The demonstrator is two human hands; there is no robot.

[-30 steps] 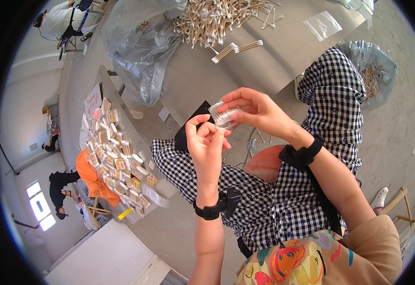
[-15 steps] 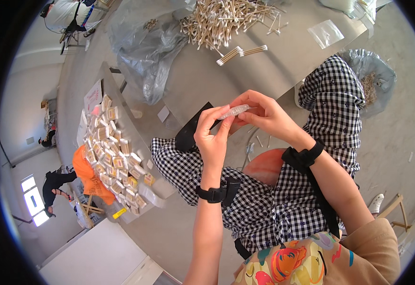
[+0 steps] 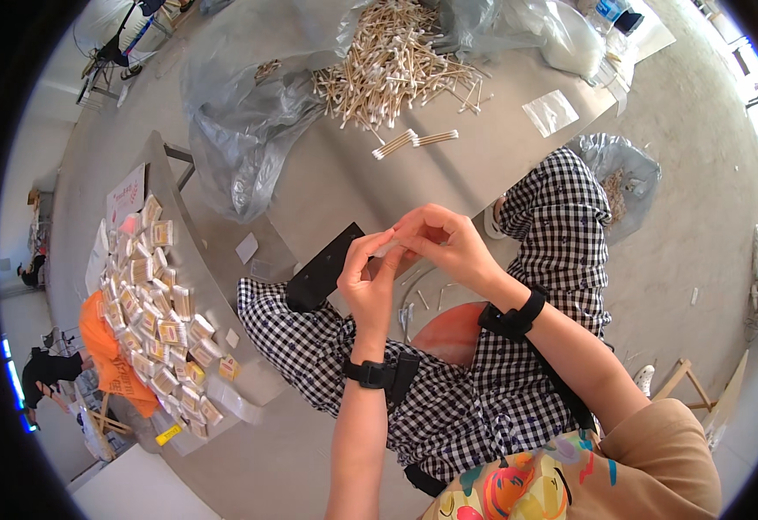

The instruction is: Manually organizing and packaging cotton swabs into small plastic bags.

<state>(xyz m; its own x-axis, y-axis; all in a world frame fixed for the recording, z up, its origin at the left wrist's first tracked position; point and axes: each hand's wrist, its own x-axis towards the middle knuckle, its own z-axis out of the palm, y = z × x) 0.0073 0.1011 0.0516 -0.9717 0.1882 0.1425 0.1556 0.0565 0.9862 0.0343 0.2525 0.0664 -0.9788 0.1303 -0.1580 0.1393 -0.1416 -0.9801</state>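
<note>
My left hand and my right hand meet in front of my lap, their fingers pinched together. Between the fingertips is a small, thin, whitish translucent plastic piece, perhaps a little bag; the fingers cover most of it. Beyond my hands, on the grey table, lie two small rows of cotton swabs and a large loose heap of cotton swabs. A flat transparent plastic bag rests on the table's right part.
Large clear plastic sheeting drapes over the table's left edge. On a side table at left are many filled swab packs and an orange cloth. A bag-lined bin stands beyond my right knee. A black plate juts out near my left knee.
My view has shifted, so the table and packs appear lower and further left. My right fingers have closed in over the plastic piece, and less of it shows now.
</note>
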